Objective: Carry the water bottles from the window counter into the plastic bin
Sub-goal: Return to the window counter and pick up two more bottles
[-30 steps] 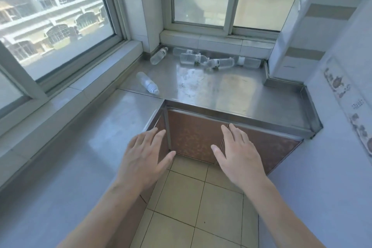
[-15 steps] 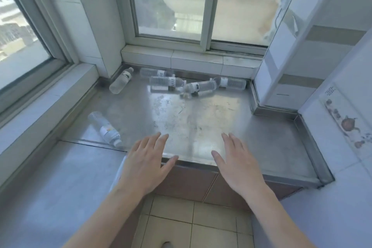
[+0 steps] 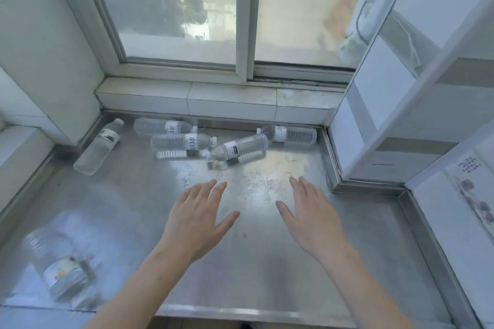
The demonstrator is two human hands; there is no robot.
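Several clear water bottles lie on their sides on the steel window counter. One bottle rests at the back left corner. Two bottles lie side by side under the window ledge, another bottle is angled just right of them, and one bottle lies at the back right. A blurred bottle is near the front left. My left hand and my right hand hover open over the counter's middle, short of the bottles, holding nothing. No plastic bin is in view.
A tiled ledge and a sliding window close off the back. A white tiled wall juts in on the right, and a raised steel lip edges the counter there. A tiled sill borders the left.
The view has moved forward over the counter. Both hands have come from above the cabinet front and floor to above the counter's middle, closer to the bottles. The bottles have not moved.
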